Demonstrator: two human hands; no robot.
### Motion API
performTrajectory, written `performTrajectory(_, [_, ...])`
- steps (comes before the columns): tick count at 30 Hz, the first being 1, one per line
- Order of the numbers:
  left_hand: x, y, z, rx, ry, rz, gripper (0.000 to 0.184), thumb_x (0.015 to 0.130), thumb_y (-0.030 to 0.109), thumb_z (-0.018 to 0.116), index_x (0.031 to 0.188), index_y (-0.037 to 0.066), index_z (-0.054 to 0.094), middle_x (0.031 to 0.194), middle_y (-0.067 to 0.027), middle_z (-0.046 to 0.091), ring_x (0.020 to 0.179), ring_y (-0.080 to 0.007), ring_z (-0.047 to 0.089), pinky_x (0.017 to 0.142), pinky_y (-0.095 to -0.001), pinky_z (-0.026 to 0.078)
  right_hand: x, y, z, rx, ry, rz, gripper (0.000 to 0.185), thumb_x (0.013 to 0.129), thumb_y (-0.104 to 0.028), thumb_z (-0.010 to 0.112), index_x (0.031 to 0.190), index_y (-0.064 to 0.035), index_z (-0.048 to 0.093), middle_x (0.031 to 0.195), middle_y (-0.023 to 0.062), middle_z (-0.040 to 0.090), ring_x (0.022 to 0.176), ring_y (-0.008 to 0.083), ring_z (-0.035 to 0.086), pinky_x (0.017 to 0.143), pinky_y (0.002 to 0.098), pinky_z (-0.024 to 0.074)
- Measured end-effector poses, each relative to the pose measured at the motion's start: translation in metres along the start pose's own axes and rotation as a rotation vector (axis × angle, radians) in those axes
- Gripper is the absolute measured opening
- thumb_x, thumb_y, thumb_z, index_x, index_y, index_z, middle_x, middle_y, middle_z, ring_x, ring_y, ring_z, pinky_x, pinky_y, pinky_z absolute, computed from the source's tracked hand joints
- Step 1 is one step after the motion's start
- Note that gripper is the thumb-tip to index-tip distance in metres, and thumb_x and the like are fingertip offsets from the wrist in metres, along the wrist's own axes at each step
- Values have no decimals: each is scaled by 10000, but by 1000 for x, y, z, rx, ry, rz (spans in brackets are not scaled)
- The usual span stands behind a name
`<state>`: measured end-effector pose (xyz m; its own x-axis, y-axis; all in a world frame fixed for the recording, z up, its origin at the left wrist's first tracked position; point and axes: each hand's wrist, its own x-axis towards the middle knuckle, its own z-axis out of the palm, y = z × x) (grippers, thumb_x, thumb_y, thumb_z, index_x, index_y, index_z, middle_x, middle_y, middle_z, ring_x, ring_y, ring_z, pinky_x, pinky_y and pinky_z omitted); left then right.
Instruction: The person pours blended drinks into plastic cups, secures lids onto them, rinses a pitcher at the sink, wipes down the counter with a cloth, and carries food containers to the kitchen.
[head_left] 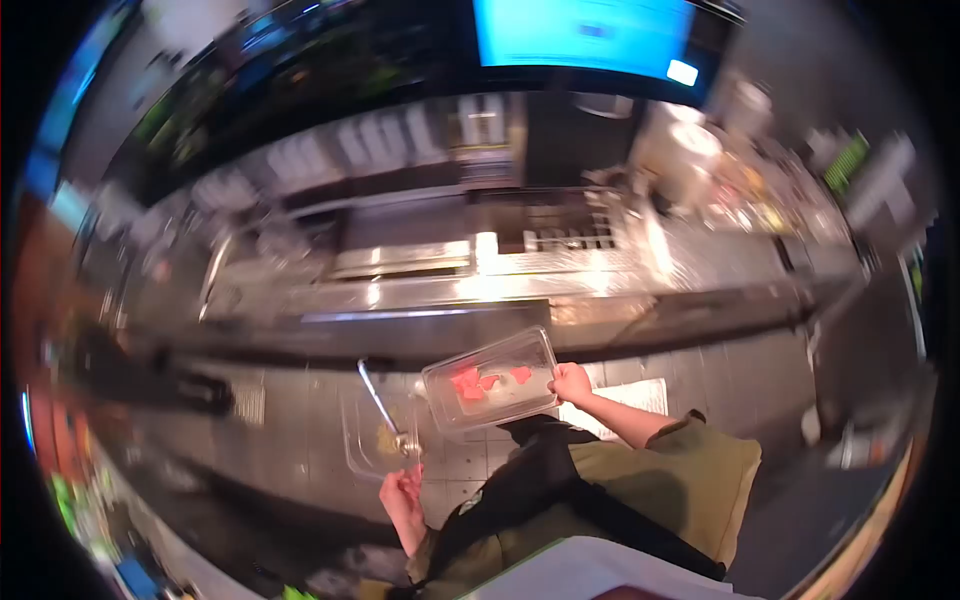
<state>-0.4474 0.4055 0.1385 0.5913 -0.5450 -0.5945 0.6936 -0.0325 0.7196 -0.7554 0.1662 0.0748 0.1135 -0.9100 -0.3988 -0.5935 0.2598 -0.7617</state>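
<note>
My right hand [570, 384] is closed on the short edge of a clear rectangular container [512, 412]. A few pinkish-red pieces [468, 383] lie on its bottom; what they are I cannot make out. My left hand [402, 494] grips the near edge of a second clear container [349, 438], with a little yellowish food [386, 437] inside. A long-handled utensil [376, 396] leans across that container, its metallic end low near my left hand and its handle sticking out over the far rim. Both containers are held side by side above the floor, apart from the counter.
Ahead runs a metal counter [420, 290] with recessed wells and a wire rack [570, 238]. Wrapped goods [750, 200] stand at its right. A lit blue screen [585, 38] hangs above. Grey tiles [300, 440] cover the floor. Much of the surroundings is blurred.
</note>
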Motion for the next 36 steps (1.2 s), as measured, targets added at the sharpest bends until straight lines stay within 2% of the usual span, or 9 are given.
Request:
performTrajectory(3, [-11, 13, 2, -90, 109, 164, 109, 811, 11, 520, 705, -13, 529, 666, -92, 559, 722, -248, 659, 690, -344, 562, 60, -25, 63, -13, -228, -232, 92, 644, -67, 575, 584, -28, 518, 501, 121, 536, 407, 222, 564, 455, 374, 466])
performTrajectory(8, [-37, 18, -35, -182, 614, 306, 115, 840, 61, 542, 828, -43, 590, 753, -124, 632, 698, -211, 658, 625, -316, 545, 99, -115, 192, 117, -740, -77, 187, 766, 40, 484, 608, -59, 470, 502, 76, 518, 375, 178, 506, 331, 335, 440])
performTrajectory(12, [-49, 42, -50, -334, 884, 422, 159, 830, 75, 574, 731, -48, 585, 706, -139, 652, 613, -192, 662, 552, -282, 538, 104, -157, 288, 81, -912, 30, 251, 769, 72, 429, 583, -96, 424, 502, 102, 517, 362, 181, 484, 336, 345, 465])
performTrajectory(17, [-38, 48, -139, -464, 1110, 443, 182, 821, 64, 563, 701, -66, 605, 689, -156, 658, 568, -192, 652, 532, -269, 538, 62, -195, 421, -153, -974, 313, 204, 716, 56, 525, 570, -59, 440, 499, 110, 496, 375, 223, 470, 370, 347, 447])
performTrajectory(21, [-20, 96, -200, -548, 1189, 379, 172, 813, 43, 550, 691, -70, 596, 695, -166, 659, 602, -213, 677, 555, -281, 566, 53, -222, 515, -217, -1097, 601, 88, 690, 33, 566, 633, -17, 522, 516, 109, 511, 393, 227, 488, 381, 320, 413])
performTrajectory(24, [7, 148, -258, -558, 1201, 383, 211, 812, 71, 560, 617, -7, 563, 599, -87, 599, 530, -168, 631, 503, -257, 520, 37, -260, 571, -497, -1115, 437, 102, 727, -82, 567, 644, -37, 530, 606, 92, 567, 586, 227, 574, 627, 342, 500])
performTrajectory(27, [35, 209, -317, -515, 1098, 439, 227, 811, 96, 566, 599, 17, 549, 550, -26, 525, 503, -122, 567, 477, -235, 460, 22, -318, 620, -446, -1059, 307, 97, 731, -90, 561, 653, -46, 524, 602, 84, 562, 576, 230, 565, 622, 351, 503])
performTrajectory(29, [53, 246, -351, -468, 1049, 493, 228, 819, 110, 561, 610, 20, 544, 574, -13, 520, 542, -100, 558, 509, -228, 455, 11, -346, 651, -161, -951, 357, 101, 695, -2, 551, 622, -42, 493, 524, 81, 494, 426, 232, 527, 391, 330, 422])
performTrajectory(36, [119, 342, -432, -531, 932, 434, 154, 824, 97, 541, 732, -7, 607, 635, -54, 584, 585, -160, 621, 542, -256, 516, -3, -421, 798, 6, -829, 283, 135, 706, 4, 527, 588, -45, 484, 527, 95, 506, 455, 236, 528, 452, 337, 438])
